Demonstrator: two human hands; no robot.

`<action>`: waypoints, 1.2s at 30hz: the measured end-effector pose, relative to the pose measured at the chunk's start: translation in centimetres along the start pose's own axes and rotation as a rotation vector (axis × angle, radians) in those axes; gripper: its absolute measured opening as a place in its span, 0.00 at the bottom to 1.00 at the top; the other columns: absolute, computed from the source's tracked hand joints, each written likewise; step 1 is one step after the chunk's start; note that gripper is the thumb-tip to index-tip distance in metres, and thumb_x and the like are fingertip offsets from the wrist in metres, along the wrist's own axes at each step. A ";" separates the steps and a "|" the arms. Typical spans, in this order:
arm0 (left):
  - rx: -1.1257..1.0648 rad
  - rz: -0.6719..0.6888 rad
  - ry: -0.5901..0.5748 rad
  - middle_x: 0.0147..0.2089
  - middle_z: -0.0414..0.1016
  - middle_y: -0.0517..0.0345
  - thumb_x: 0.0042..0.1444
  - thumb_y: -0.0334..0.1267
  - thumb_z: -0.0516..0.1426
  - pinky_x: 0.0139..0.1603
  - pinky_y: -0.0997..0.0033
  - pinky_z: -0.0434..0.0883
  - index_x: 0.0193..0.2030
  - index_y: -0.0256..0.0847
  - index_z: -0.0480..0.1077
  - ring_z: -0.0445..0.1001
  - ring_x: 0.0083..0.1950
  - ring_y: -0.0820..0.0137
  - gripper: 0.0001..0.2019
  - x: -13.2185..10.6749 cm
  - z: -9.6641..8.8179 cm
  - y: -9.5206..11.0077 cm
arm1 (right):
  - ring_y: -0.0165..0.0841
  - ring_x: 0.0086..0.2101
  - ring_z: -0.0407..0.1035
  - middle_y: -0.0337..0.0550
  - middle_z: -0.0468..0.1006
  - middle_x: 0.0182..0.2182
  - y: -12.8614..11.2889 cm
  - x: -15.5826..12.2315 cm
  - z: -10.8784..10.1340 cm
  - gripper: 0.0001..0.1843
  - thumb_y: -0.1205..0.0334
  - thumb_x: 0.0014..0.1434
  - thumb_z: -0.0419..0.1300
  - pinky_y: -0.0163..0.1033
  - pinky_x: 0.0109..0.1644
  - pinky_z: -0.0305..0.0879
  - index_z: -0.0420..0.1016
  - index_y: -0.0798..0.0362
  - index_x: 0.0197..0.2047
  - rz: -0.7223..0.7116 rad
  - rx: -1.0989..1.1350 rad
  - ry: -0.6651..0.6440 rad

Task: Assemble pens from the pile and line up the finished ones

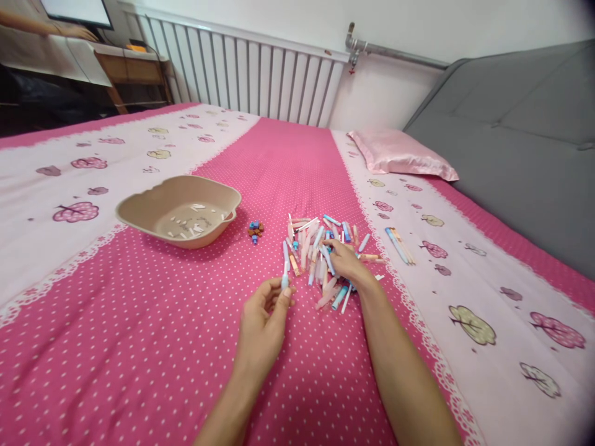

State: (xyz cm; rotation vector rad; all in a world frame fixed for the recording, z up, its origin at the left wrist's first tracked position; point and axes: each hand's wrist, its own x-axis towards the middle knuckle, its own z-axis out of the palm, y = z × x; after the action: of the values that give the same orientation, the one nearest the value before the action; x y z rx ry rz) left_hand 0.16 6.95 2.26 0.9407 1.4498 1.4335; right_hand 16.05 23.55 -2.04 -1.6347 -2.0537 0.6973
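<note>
My left hand [268, 313] is closed around a slim light-blue pen part [285, 280] with a white upper end, held upright at the near left of the pile. Reaching into the pile of pen parts [309, 241], my right hand [343, 259] has its fingers curled among the pieces; what lies between the fingertips is hidden. The pile mixes pink, pale blue, orange and white tubes and caps. A teal cap [340, 297] lies at its near edge. Several small blue and brown pieces [255, 230] sit in a cluster left of the pile.
A beige basin [179, 186] with small white pieces inside stands at the left on the pink dotted bedsheet [297, 161]. Several assembled pens [400, 244] lie to the right. Farther back are a pink pillow [402, 152], a grey headboard [506, 124], a radiator [242, 68] and another person's arm [46, 26].
</note>
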 end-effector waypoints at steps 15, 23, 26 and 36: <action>-0.015 -0.009 0.022 0.35 0.77 0.51 0.48 0.45 0.59 0.38 0.68 0.68 0.37 0.36 0.72 0.74 0.37 0.66 0.15 0.0 0.0 0.2 | 0.32 0.40 0.72 0.46 0.77 0.43 -1.5 -0.8 -2.2 0.18 0.60 0.57 0.51 0.38 0.43 0.68 0.74 0.54 0.47 0.133 0.640 0.168; -0.021 0.004 0.027 0.35 0.78 0.52 0.48 0.45 0.59 0.39 0.69 0.68 0.37 0.36 0.72 0.74 0.37 0.66 0.14 -0.1 -0.1 0.3 | 0.28 0.38 0.74 0.41 0.79 0.39 -4.5 -2.8 -3.1 0.11 0.56 0.51 0.64 0.32 0.41 0.67 0.76 0.50 0.38 0.033 1.206 -0.204; -0.025 0.000 0.021 0.35 0.78 0.53 0.47 0.44 0.59 0.39 0.68 0.68 0.36 0.36 0.72 0.74 0.36 0.67 0.13 -0.1 -0.1 0.3 | 0.25 0.35 0.73 0.39 0.79 0.38 -5.9 -3.9 -3.0 0.10 0.58 0.49 0.66 0.29 0.39 0.67 0.75 0.51 0.35 0.018 1.223 -0.232; -0.026 0.016 -0.023 0.33 0.77 0.54 0.47 0.41 0.61 0.38 0.70 0.68 0.35 0.37 0.74 0.73 0.35 0.68 0.11 0.0 -0.2 -0.4 | 0.31 0.42 0.73 0.41 0.79 0.39 -8.8 -6.2 -3.0 0.20 0.63 0.48 0.67 0.36 0.45 0.67 0.68 0.50 0.45 -0.024 1.188 -0.370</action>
State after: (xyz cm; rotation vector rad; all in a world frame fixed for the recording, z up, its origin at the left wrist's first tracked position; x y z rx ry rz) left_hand 0.05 6.85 1.86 0.9519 1.4062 1.4455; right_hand 12.53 16.23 5.64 -0.7901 -1.2911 1.8306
